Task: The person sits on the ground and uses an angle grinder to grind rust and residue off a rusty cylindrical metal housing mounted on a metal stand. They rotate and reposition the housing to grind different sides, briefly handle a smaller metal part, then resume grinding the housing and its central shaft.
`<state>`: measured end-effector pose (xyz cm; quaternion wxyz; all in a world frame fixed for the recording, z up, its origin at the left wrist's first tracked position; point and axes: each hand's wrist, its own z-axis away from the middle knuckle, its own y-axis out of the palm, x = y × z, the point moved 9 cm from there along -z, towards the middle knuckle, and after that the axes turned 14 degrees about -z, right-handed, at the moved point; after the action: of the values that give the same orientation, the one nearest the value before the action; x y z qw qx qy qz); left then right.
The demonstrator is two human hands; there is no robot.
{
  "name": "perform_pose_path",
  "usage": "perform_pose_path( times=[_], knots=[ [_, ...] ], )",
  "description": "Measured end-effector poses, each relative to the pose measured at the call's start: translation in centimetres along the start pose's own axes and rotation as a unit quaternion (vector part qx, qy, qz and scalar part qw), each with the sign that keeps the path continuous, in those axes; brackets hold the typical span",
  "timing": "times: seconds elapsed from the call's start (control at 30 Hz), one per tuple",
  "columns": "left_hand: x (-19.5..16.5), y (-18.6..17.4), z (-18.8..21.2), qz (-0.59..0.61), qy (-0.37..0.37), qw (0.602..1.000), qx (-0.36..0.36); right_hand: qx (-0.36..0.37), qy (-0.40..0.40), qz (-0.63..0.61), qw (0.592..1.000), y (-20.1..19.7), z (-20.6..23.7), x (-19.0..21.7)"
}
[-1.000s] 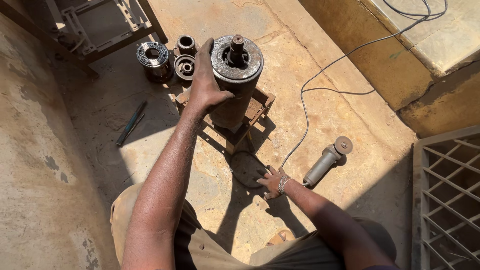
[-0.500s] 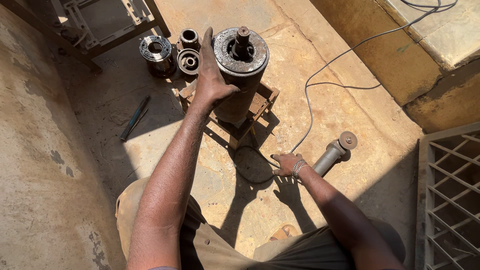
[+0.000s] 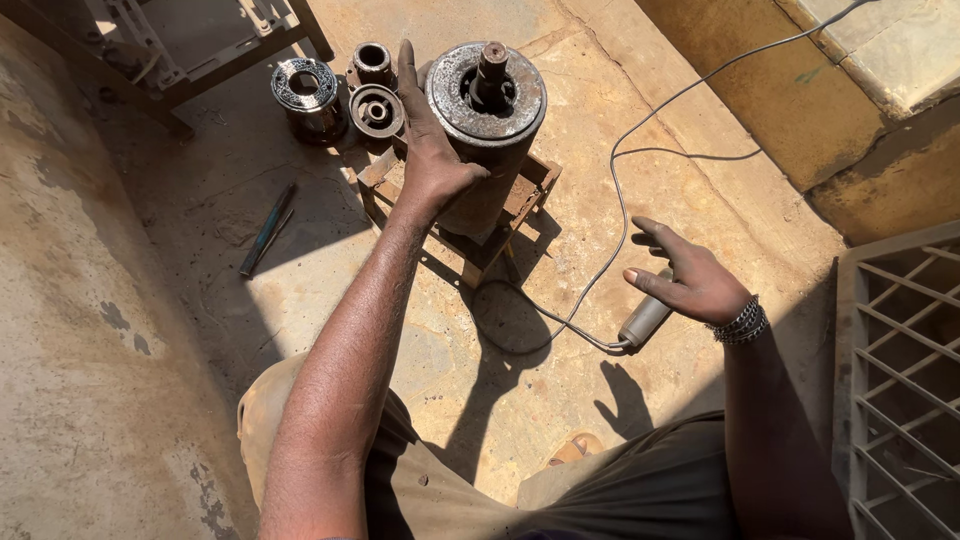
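The person is sitting on the concrete floor (image 3: 300,300) with the left hand (image 3: 432,150) lying flat against the side of a rusty metal cylinder (image 3: 483,130), its fingers (image 3: 408,75) pressed together and pointing up along the wall, not closing round it. The cylinder is standing upright on a small rusty frame (image 3: 520,205) near the middle of the floor, with a short shaft (image 3: 492,65) sticking up from its open top. The right hand (image 3: 690,280) is hovering in the air, well apart from the cylinder, its fingers (image 3: 655,232) spread and loosely curled, holding nothing. Just below it a grey power tool (image 3: 645,322) is lying on the floor, partly hidden by the hand, and its thin cord (image 3: 620,190) is trailing away towards the upper right. Beside the cylinder, to its left, three round metal parts (image 3: 306,95) are sitting close together. Further left a dark hand tool (image 3: 265,230) is lying in shadow. A metal grate (image 3: 900,370) is showing at the right edge.
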<state>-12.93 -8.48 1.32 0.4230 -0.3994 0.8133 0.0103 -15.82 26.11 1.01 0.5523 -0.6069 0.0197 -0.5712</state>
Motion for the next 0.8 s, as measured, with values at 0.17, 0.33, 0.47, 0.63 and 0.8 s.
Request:
perform_pose_path(
  times=[0.17, 0.33, 0.47, 0.63, 0.8],
  knots=[
    [0.1, 0.2, -0.1, -0.072, 0.027, 0.997, 0.012, 0.165, -0.010, -0.072, 0.984, 11.6, -2.4, -2.8],
    [-0.1, 0.4, -0.8, -0.134, -0.009, 0.989, 0.057, 0.143, 0.201, -0.291, 0.925, 23.7, -9.9, -7.4],
    [-2.0, -0.5, -1.5, -0.087, 0.007, 0.995, 0.042, -0.138, 0.105, -0.494, 0.852, 23.3, -14.6, -4.6],
    [-3.8, -1.5, -1.4, -0.060, -0.039, 0.996, 0.061, -0.428, 0.033, -0.375, 0.821, 19.3, -13.9, -3.6],
    [-3.6, -2.1, -0.5, -0.048, -0.077, 0.994, 0.067, -0.384, 0.046, -0.422, 0.820, 18.6, -15.9, -6.0]
  ],
)
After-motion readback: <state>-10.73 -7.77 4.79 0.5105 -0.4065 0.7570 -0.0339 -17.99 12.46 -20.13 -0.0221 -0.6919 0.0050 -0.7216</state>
